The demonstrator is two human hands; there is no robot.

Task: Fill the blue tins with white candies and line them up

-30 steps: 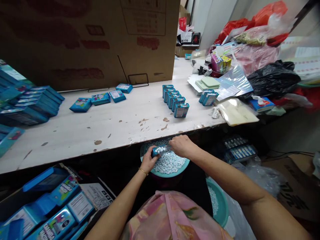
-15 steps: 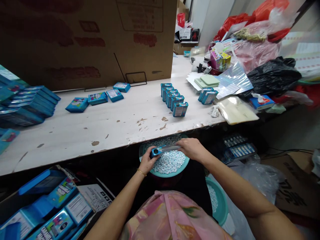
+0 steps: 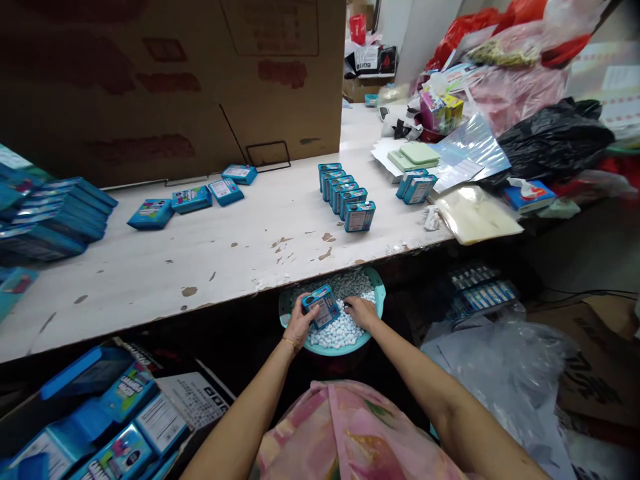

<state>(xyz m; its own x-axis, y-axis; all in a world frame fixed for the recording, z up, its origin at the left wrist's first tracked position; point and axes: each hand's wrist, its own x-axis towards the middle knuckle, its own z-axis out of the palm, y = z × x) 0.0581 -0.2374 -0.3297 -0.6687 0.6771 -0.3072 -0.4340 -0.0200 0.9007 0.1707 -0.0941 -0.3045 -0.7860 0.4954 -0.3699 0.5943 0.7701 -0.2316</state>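
Note:
My left hand (image 3: pixel 299 325) is closed around a small blue box (image 3: pixel 321 307), its printed broad face turned up, over the left part of a teal basin (image 3: pixel 381 293). Small white and pale blue pieces (image 3: pixel 340 332) fill the basin. Right of the box, my right hand (image 3: pixel 361 312) is at the surface of the pieces with its fingertips pinched on something small and dark, too small to make out. On the white table (image 3: pixel 250 253) beyond, a row of upright blue boxes (image 3: pixel 359 217) stands above the basin.
A large cardboard carton (image 3: pixel 175 87) is at the back left. Blue boxes are stacked (image 3: pixel 55 220) at the left edge and fill an open carton (image 3: pixel 135 427) at lower left. Green pads (image 3: pixel 419 153), plastic sheets (image 3: pixel 475 213) and a black bag (image 3: pixel 550 143) lie at right.
The blue box has turned to show its broad face. My right hand has moved down to the pieces, and the clear object between my hands no longer shows.

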